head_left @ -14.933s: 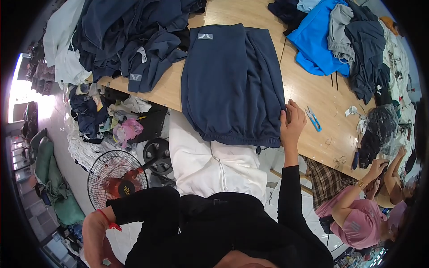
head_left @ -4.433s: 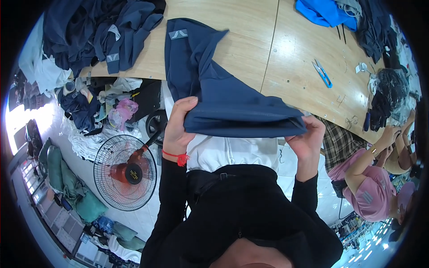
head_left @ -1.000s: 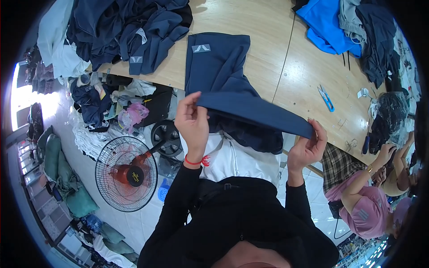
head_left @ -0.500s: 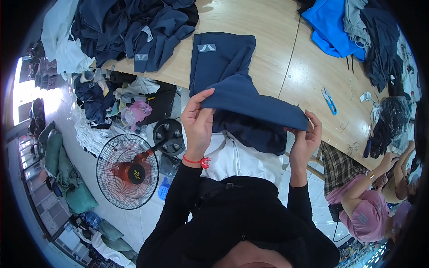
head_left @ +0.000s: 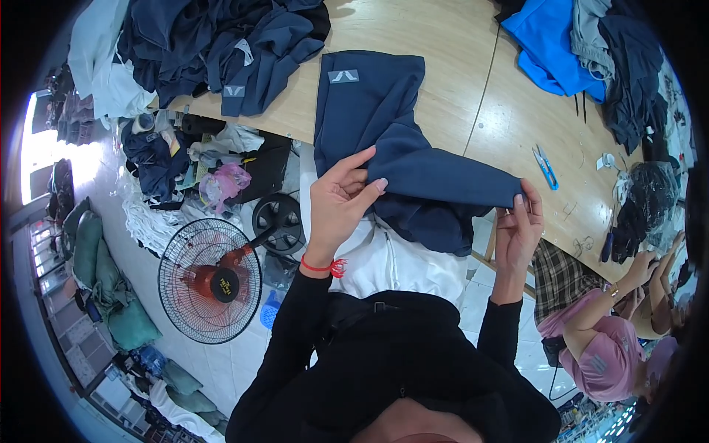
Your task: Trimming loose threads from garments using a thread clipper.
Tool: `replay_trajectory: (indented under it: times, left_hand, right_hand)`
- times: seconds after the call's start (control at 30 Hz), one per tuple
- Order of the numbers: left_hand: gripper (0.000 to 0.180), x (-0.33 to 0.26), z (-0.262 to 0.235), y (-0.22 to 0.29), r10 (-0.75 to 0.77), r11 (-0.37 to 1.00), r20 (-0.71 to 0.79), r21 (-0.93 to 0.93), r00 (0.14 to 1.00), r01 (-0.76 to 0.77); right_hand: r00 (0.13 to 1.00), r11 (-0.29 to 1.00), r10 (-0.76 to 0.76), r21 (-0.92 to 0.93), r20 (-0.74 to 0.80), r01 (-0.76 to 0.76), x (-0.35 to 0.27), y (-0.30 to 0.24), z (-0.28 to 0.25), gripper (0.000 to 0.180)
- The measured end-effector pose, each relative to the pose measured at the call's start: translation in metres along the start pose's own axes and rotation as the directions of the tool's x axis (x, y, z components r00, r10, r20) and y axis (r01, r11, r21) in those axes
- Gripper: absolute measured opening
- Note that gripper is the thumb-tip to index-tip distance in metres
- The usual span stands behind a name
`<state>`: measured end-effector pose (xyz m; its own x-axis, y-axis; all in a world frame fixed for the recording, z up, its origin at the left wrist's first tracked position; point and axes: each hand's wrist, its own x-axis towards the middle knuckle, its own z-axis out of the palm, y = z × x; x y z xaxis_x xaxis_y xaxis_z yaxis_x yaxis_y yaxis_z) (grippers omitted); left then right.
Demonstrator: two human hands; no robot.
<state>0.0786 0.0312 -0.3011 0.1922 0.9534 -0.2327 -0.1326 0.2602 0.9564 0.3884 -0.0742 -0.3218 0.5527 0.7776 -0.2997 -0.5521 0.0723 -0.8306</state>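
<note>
Showing creases, the navy garment [head_left: 402, 144] bears a grey patch [head_left: 343, 76].

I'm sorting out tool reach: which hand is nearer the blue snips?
Right. The right hand pinches the navy garment, just below and left of the blue snips in the picture; the left hand, also at the garment, is much farther left.

A dark navy garment [head_left: 402, 151] is lying partly on the bench [head_left: 458, 88], its far portion spreading out with soft creases and showing a grey patch [head_left: 343, 76] with a white mark near the far left corner. Its nearer portion is reaching past the bench edge, one smooth length stretching rightward, while darker, rumpled cloth [head_left: 436, 221] is hanging beneath.
</note>
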Motion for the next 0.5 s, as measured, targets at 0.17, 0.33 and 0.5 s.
replay_trajectory:
  times: [0.17, 0.33, 0.5]
  left_hand:
    - [0.052, 0.002, -0.005, -0.007, -0.002, 0.990, 0.005, 0.139, 1.000, 0.001]
    - [0.040, 0.006, -0.007, -0.010, -0.007, 0.990, -0.105, 0.138, 0.994, 0.022]
    - [0.031, 0.008, -0.014, -0.010, -0.042, 0.972, -0.223, 0.215, 0.974, 0.092]
  right_hand:
    - [0.994, 0.972, -0.085, -0.213, 0.066, 0.097, -0.007, -0.008, 0.016, 0.072]
    - [0.987, 0.907, -0.112, -0.394, 0.119, 0.151, -0.018, -0.007, 0.035, 0.099]
    - [0.977, 0.734, -0.113, -0.647, 0.183, 0.207, -0.040, -0.003, 0.063, 0.116]
